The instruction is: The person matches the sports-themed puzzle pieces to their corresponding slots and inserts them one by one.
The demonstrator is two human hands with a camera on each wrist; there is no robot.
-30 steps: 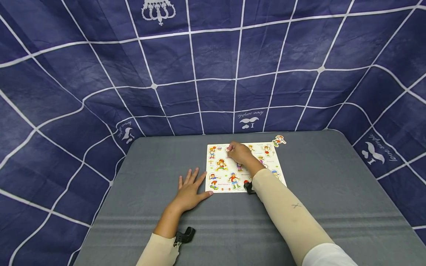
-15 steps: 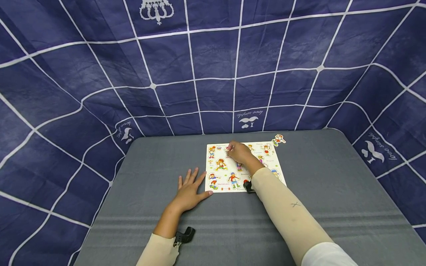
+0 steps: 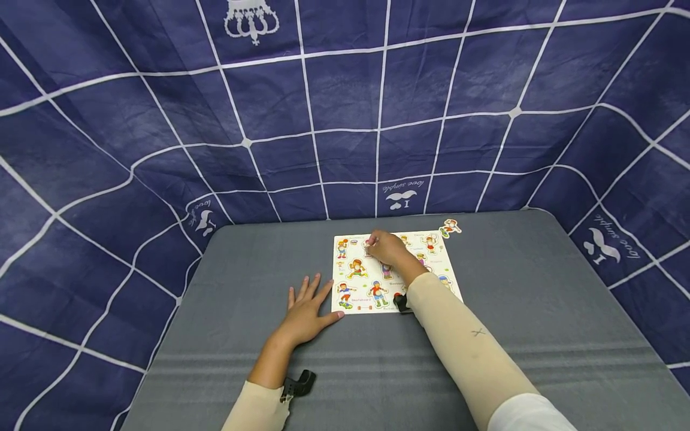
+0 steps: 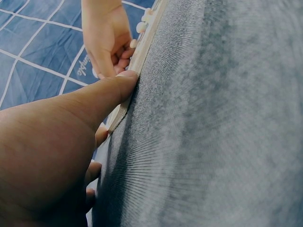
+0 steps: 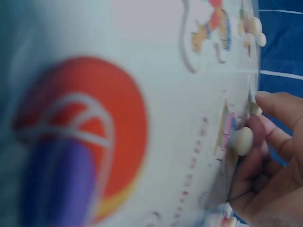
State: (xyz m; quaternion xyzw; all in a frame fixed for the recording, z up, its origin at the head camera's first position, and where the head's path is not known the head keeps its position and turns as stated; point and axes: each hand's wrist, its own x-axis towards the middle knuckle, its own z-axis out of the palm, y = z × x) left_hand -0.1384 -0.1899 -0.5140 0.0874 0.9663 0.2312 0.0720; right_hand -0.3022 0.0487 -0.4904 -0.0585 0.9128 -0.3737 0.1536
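A white knobbed puzzle board, printed with cartoon sports figures, lies on the grey table. My right hand reaches over its upper part and pinches the small pale knob of a figure piece in the top row, which the fingers partly cover. My left hand rests spread on the table at the board's left edge. In the left wrist view its thumb touches the side of the board. One loose figure piece lies at the board's far right corner.
Other knobbed pieces, such as a runner figure and a roller-skater figure, sit on the board. A blue curtain with white lines hangs behind and beside the grey table.
The view has shifted slightly. My right hand stays at the same top-row piece, and my left hand and the loose piece stay in place.
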